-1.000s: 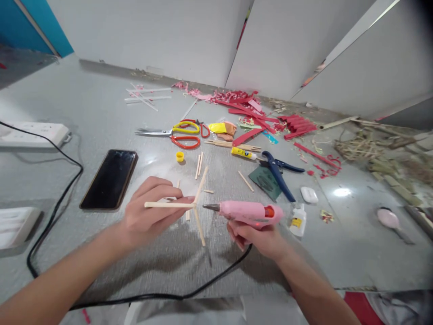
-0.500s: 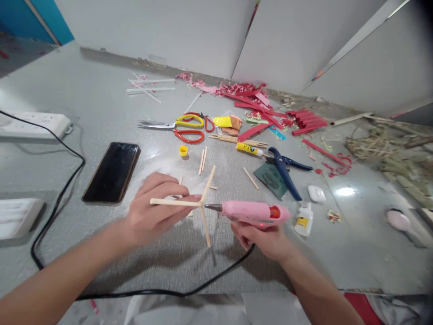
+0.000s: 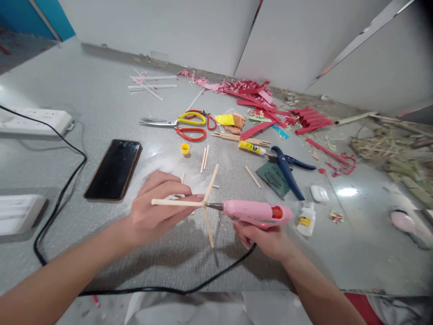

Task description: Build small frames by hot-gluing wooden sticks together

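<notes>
My left hand (image 3: 161, 205) pinches a three-armed frame of thin wooden sticks (image 3: 179, 203) near its centre, holding it above the table. One arm points left over my fingers, one up and one down. Wrapped round the handle of a pink hot glue gun (image 3: 250, 212) is my right hand (image 3: 260, 234). The gun's metal nozzle points left and is at the joint where the sticks meet, seemingly touching it. A small red light glows on the gun. Loose short sticks (image 3: 204, 159) lie beyond my left hand, beside a yellow cap (image 3: 185, 148).
A phone (image 3: 113, 169) lies left, near power strips (image 3: 37, 122) and a black cable (image 3: 135, 290). Scissors (image 3: 182, 124), a glue tube (image 3: 252, 147), blue cutters (image 3: 287, 171) and a white glue bottle (image 3: 306, 220) surround the work. Red paper scraps (image 3: 257, 101) line the wall.
The glue gun's nozzle has come closer to the stick joint. Both hands keep their grips, and the whole view has shifted slightly.
</notes>
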The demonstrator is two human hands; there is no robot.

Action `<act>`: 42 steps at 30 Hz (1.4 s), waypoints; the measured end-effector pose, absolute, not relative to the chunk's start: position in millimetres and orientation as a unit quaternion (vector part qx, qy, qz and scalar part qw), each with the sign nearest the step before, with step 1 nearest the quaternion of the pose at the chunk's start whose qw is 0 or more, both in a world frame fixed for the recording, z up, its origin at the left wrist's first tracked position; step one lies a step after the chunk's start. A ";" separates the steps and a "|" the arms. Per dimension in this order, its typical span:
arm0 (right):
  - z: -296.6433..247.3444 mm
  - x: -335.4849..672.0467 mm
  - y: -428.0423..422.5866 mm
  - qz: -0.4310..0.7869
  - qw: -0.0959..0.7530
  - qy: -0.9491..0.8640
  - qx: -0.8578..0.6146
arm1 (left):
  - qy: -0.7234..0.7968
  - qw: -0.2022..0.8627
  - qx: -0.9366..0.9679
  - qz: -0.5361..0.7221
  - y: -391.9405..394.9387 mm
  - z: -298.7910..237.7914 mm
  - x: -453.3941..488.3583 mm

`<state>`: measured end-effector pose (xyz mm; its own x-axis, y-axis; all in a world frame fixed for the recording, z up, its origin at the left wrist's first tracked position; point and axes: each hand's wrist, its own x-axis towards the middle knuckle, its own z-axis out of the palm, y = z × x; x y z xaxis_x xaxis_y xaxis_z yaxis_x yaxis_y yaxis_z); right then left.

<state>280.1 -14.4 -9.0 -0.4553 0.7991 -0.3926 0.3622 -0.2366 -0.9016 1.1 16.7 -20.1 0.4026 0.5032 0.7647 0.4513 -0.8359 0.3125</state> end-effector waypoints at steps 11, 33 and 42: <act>-5.0 277.5 -15.2 0.595 0.152 -0.583 -0.533 | 0.295 0.035 0.832 0.470 14.6 -20.0 1.1; -2.9 277.6 -14.4 0.608 0.148 -0.587 -0.514 | 0.300 0.028 0.831 0.467 14.3 -19.5 2.5; -3.1 277.6 -15.6 0.611 0.157 -0.586 -0.508 | 0.296 0.016 0.835 0.464 15.9 -20.3 1.5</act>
